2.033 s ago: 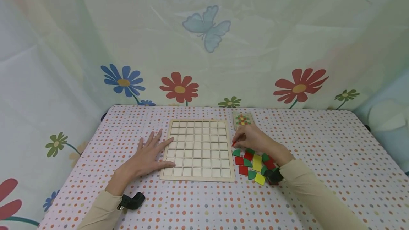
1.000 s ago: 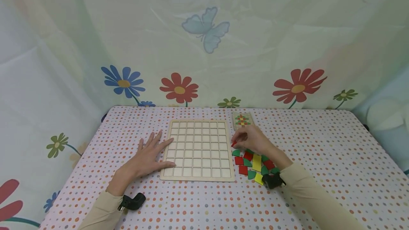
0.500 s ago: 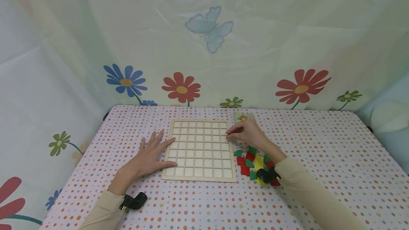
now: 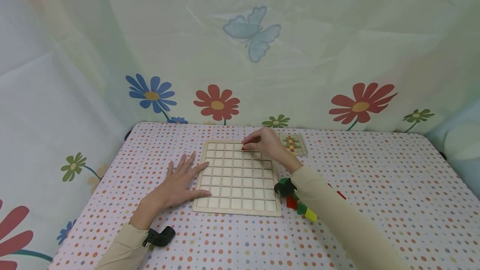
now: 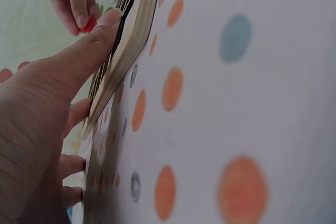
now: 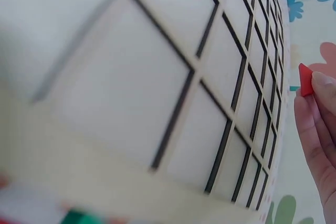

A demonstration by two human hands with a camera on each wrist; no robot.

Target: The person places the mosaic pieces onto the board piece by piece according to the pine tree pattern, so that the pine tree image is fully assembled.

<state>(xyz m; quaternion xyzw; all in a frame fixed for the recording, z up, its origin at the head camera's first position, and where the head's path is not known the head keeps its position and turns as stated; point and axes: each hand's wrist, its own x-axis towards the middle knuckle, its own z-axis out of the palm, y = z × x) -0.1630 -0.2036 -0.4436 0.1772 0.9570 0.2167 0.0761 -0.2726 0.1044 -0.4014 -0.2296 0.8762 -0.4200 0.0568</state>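
Observation:
Between thumb and fingers, my right hand [image 4: 264, 143] pinches a small red tile [image 4: 245, 148] over the far rows of the wooden grid board [image 4: 237, 172]. In the right wrist view the tile [image 6: 304, 81] shows a pointed corner; its full shape is covered by the fingertips. It appears held off the board's surface. My left hand [image 4: 176, 186] lies with fingers spread at the board's left edge, thumb and index finger resting on the frame. Close up in the left wrist view, the left thumb [image 5: 86, 45] presses the board's rim [image 5: 137, 35].
Right of the board lie loose tiles, among them a red one [image 4: 291, 202], a green one [image 4: 301, 208] and a yellow one [image 4: 310, 215], partly hidden under my right forearm. A pattern card [image 4: 298, 147] sits behind them. A dotted cloth [image 4: 225, 245] covers the table.
My right hand has carried the red tile from beside the board's right edge leftward and away, over the board's far rows. The left hand stays put on the board's edge.

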